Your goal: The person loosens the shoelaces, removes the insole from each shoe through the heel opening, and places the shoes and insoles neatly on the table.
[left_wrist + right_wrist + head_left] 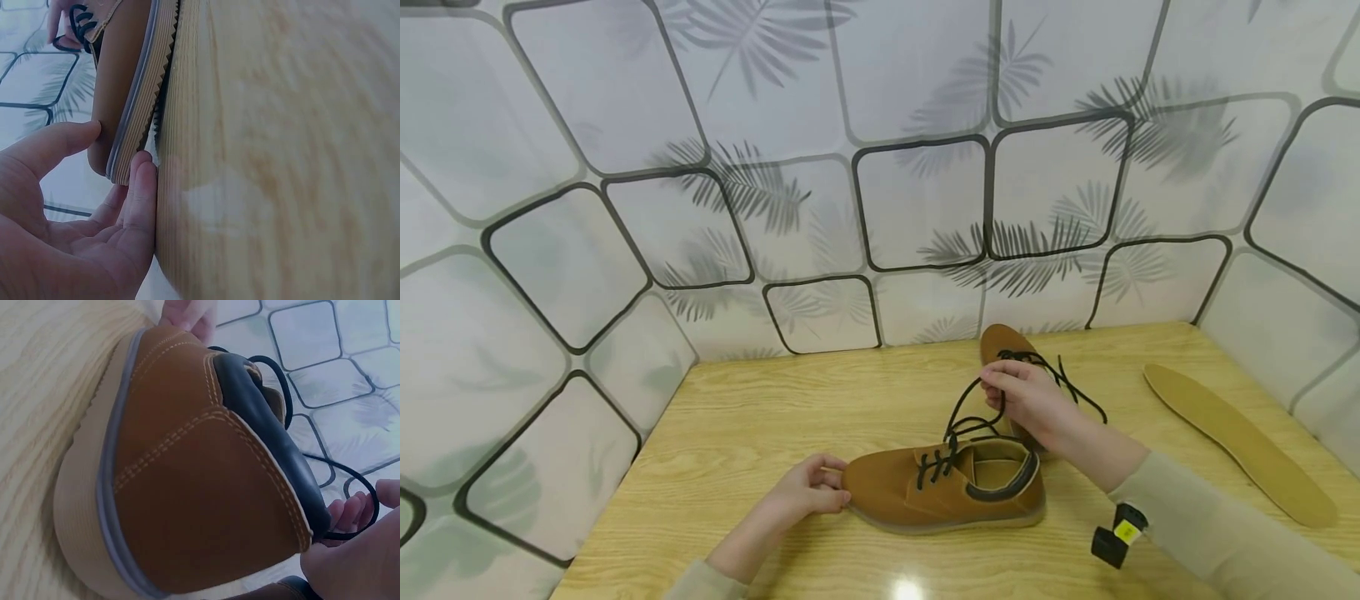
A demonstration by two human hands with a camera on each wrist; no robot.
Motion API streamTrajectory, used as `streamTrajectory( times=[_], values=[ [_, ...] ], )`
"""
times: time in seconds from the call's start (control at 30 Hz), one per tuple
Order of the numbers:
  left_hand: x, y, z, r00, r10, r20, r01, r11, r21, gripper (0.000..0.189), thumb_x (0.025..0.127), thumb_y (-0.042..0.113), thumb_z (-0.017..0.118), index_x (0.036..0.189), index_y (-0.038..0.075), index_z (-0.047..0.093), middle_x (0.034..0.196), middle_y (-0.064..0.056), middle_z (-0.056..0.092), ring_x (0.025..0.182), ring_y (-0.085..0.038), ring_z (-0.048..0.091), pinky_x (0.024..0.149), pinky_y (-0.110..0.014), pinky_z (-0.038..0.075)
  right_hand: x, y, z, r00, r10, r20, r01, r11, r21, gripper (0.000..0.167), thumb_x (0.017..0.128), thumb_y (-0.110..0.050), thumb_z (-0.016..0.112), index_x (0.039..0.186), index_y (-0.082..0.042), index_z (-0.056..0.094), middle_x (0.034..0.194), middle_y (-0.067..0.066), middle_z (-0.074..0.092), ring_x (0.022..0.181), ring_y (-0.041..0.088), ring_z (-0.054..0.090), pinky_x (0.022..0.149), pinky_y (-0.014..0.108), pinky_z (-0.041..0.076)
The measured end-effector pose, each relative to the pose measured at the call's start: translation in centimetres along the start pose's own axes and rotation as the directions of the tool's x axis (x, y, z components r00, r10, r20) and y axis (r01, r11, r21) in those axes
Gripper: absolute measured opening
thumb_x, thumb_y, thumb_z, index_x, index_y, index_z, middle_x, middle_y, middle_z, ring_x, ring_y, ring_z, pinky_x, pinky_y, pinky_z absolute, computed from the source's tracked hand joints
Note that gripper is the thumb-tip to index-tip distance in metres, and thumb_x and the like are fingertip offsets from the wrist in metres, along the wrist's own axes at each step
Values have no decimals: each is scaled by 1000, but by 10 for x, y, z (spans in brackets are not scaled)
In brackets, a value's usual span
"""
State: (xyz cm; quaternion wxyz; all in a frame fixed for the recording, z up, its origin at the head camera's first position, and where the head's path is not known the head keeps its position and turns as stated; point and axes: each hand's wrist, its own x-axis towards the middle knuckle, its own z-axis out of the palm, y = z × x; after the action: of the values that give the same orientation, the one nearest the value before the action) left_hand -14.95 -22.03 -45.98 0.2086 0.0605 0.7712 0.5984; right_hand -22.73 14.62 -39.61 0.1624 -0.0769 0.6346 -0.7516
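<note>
A brown leather shoe point(883, 483) with a pale sole sits upright on the wooden table, toe pointing left. My left hand point(801, 493) holds its toe, the thumb on the leather and the fingers at the sole's edge point(125, 159). Above the shoe's opening, my right hand point(1033, 400) pinches a black shoelace point(340, 465) between thumb and fingers. The lace runs down in a loop to the eyelets, where it is threaded through. At the heel point(200, 487), the dark padded collar stands close to my right hand. Part of the lace is hidden behind the fingers.
A second brown shoe point(1002, 340) with loose black laces lies behind, partly covered by my right hand. A tan insole point(1236, 442) lies on the table point(760, 408) at the right. Patterned wall covering point(925, 208) encloses the table's back and sides.
</note>
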Motion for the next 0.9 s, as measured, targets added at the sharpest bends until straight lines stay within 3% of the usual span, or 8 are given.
streamTrajectory(
  times=[0.1, 0.3, 0.57, 0.9],
  values=[
    [0, 0, 0, 1000, 0, 2, 0, 1000, -2, 54, 95, 6, 70, 142, -8, 49, 113, -10, 68, 96, -15, 68, 92, -31, 59, 1, -2, -3, 1000, -11, -17, 11, 1000, -14, 18, 109, -10, 58, 97, -17, 71, 90, -9, 66, 82, 7, 59, 79, 21, 56],
    [0, 0, 0, 1000, 1, 2, -1, 1000, 0, 54, 95, 6, 70, 141, -8, 49, 113, -10, 68, 96, -15, 67, 92, -31, 59, 0, -5, -7, 1000, -21, -3, 21, 988, -150, 12, 109, -12, 59, 103, -15, 69, 94, -8, 63, 85, 8, 59, 81, 22, 57],
    [-1, 0, 1, 1000, -8, -7, 8, 1000, 5, 54, 94, 6, 71, 142, -7, 49, 114, -11, 68, 96, -15, 67, 92, -31, 59, -1, -7, -10, 998, -57, 17, 59, 928, -368, 9, 108, -20, 62, 107, -13, 68, 94, -11, 66, 90, 7, 65, 87, 25, 56],
    [0, -1, 0, 1000, -3, 2, 3, 1000, -4, 54, 95, 6, 70, 142, -8, 49, 115, -11, 68, 96, -16, 68, 92, -31, 59, -7, -15, -9, 997, -52, 62, 71, 926, -371, 13, 107, -18, 61, 112, -6, 65, 95, -8, 65, 91, 9, 65, 87, 23, 57]
  ],
)
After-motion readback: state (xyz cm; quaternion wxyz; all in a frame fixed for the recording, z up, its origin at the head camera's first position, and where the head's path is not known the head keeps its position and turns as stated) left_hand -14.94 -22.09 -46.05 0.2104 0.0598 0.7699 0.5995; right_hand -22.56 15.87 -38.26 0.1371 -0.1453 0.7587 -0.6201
